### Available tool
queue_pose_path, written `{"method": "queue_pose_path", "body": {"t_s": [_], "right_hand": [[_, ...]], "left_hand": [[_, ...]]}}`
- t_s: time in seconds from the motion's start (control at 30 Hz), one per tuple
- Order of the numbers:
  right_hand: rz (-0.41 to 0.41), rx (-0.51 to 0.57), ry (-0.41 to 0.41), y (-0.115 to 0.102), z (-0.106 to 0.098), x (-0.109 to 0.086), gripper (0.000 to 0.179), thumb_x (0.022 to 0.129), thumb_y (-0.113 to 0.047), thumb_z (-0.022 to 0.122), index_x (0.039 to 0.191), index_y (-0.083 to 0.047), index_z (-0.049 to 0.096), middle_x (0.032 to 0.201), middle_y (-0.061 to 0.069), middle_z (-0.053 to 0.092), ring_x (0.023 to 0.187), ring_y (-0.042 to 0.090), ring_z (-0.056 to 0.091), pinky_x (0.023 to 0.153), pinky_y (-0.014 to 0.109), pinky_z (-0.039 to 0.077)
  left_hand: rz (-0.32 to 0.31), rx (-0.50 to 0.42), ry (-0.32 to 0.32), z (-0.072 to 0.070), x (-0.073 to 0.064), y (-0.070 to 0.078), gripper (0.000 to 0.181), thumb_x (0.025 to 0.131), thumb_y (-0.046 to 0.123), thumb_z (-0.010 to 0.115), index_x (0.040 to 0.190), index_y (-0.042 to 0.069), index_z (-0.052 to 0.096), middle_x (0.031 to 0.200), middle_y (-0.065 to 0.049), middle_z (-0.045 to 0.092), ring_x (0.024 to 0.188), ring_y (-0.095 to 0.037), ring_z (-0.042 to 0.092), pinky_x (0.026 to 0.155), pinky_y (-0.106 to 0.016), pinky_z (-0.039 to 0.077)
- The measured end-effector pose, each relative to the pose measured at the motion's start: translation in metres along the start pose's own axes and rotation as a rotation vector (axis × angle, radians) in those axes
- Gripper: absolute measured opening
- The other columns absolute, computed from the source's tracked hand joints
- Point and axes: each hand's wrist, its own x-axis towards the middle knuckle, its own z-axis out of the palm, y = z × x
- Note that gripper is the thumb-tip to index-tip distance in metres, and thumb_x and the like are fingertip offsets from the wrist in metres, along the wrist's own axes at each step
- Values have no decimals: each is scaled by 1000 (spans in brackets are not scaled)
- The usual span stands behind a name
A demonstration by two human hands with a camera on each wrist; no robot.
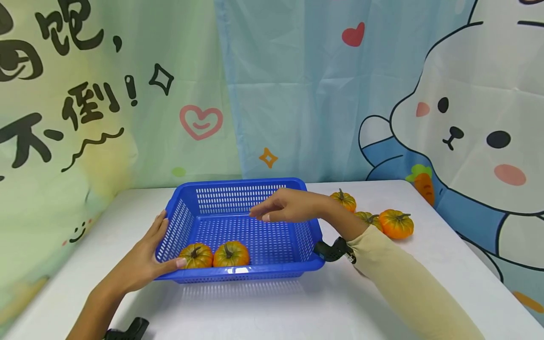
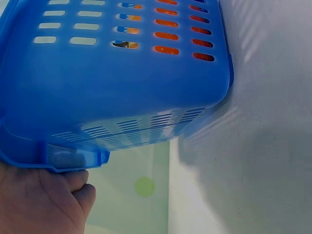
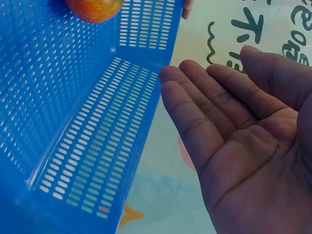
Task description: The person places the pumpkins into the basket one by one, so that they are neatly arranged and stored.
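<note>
A blue plastic basket (image 1: 272,241) with slotted walls stands on the white table. Two small orange-and-green pumpkins, a left one (image 1: 196,257) and a right one (image 1: 232,255), lie side by side at its near left. My left hand (image 1: 144,262) grips the basket's left rim, thumb over the near corner; in the left wrist view its fingers (image 2: 84,192) curl by the rim. Above the basket's right half hovers my right hand (image 1: 295,206), palm down with nothing in it. Its loosely extended fingers (image 3: 195,117) show in the right wrist view.
Right of the basket, partly behind my right forearm, sit three more pumpkins: a far one (image 1: 345,200), a half-hidden one (image 1: 366,217) and a near one (image 1: 396,224). A printed curtain (image 1: 276,94) hangs behind the white table (image 1: 238,311).
</note>
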Motion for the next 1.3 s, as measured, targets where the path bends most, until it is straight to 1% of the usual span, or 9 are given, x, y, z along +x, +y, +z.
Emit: {"method": "queue_pose_path", "body": {"t_s": [0.13, 0.2, 0.37, 0.57, 0.77, 0.93, 1.03, 1.17, 1.3], "right_hand": [[-5, 28, 12, 2, 0, -12, 37, 100, -13, 52, 135, -3, 57, 131, 7, 61, 120, 18, 57, 94, 31, 49], [-12, 42, 17, 5, -1, -17, 38, 100, -14, 52, 136, -2, 56, 132, 8, 60, 122, 22, 56, 95, 32, 48], [-9, 66, 28, 10, 0, -27, 39, 101, -14, 52, 137, 0, 54, 134, 10, 58, 125, 27, 53, 98, 33, 46], [-13, 80, 31, 17, 3, -39, 39, 101, -12, 52, 138, 2, 52, 136, 12, 57, 125, 27, 53, 99, 34, 46], [39, 72, 56, 25, 4, -51, 41, 101, -14, 51, 140, -2, 51, 137, 8, 56, 125, 25, 53, 99, 35, 45], [80, 54, 90, 28, 4, -62, 41, 101, -16, 52, 141, -6, 51, 136, 5, 57, 123, 23, 55, 99, 37, 46], [87, 40, 111, 31, 5, -70, 41, 101, -18, 53, 141, -7, 52, 135, 5, 58, 122, 22, 56, 97, 38, 47], [89, 42, 138, 35, 7, -80, 41, 101, -20, 53, 141, -7, 52, 134, 6, 58, 123, 26, 55, 97, 37, 48], [78, 84, 199, 38, 10, -88, 41, 101, -16, 53, 141, -3, 51, 134, 11, 58, 126, 31, 52, 95, 37, 48]], "left_hand": [[4, 2, -3, 0, 1, -1, 106, 81, 44, 71, 154, -1, 9, 162, -15, -3, 141, -50, 11, 99, -75, 22], [5, 4, -4, 0, 1, -1, 105, 81, 43, 71, 154, -1, 9, 162, -15, -3, 141, -50, 11, 99, -75, 22], [2, 4, -3, 0, 2, -1, 106, 81, 43, 71, 154, -1, 9, 162, -16, -2, 141, -51, 11, 98, -75, 23], [3, -4, -2, 1, 1, -1, 106, 81, 43, 72, 155, 0, 8, 162, -16, -2, 141, -51, 12, 99, -75, 23], [4, -10, 2, 2, 1, -3, 108, 81, 42, 72, 155, 0, 6, 162, -15, -2, 141, -50, 11, 100, -74, 22], [-7, -21, 1, 1, 2, -3, 110, 80, 42, 73, 155, 1, 4, 162, -15, -2, 141, -51, 12, 100, -74, 22], [-10, -31, 1, 0, 2, -3, 111, 80, 42, 73, 155, 1, 2, 162, -15, -2, 141, -51, 13, 100, -74, 22], [-7, -39, 6, 0, 1, -3, 111, 80, 41, 74, 155, 2, 1, 161, -17, -2, 142, -49, 11, 101, -74, 20], [-12, -41, 6, 0, 1, -2, 114, 80, 41, 74, 156, 8, -4, 161, -19, 0, 142, -49, 11, 101, -74, 20]]}}
